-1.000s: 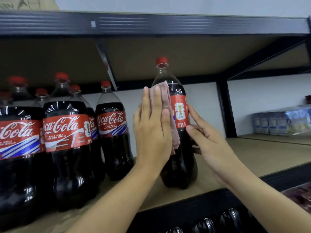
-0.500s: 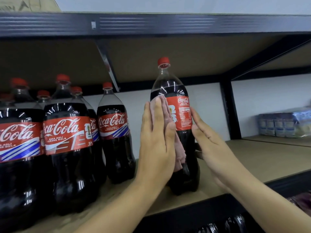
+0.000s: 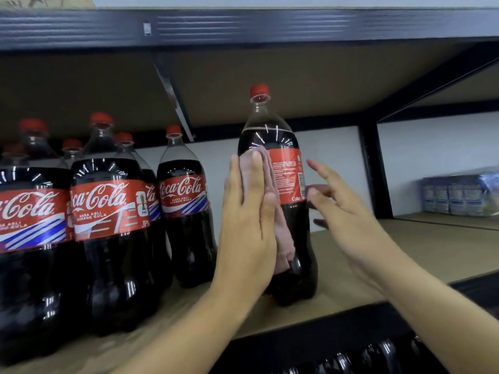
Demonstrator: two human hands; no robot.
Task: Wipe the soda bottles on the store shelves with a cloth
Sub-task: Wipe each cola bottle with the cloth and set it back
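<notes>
A brown shelf (image 3: 421, 255) in a black frame ran across the view against a pale wall, with another board overhead. One cola bottle (image 3: 280, 163) stood upright near the shelf's front edge, at about the centre of the view, red cap on and the small-print side of its red label turned toward the camera. The left hand (image 3: 247, 225) lay flat against the bottle's side at 9 o'clock, fingers straight and together, pressing a pink cloth (image 3: 280, 233) onto the label and the dark body below it; it clenched nothing. The right hand (image 3: 348, 211) was at the bottle's 3 o'clock, fingers spread and loose, grasping nothing, its fingertips just beside the label, and whether they touched it could not be told through the blur. A group of bottles (image 3: 108, 211) stood together at 9 o'clock, apart from the handled one. Wrapped packs (image 3: 459, 194) sat far back at 3 o'clock.
</notes>
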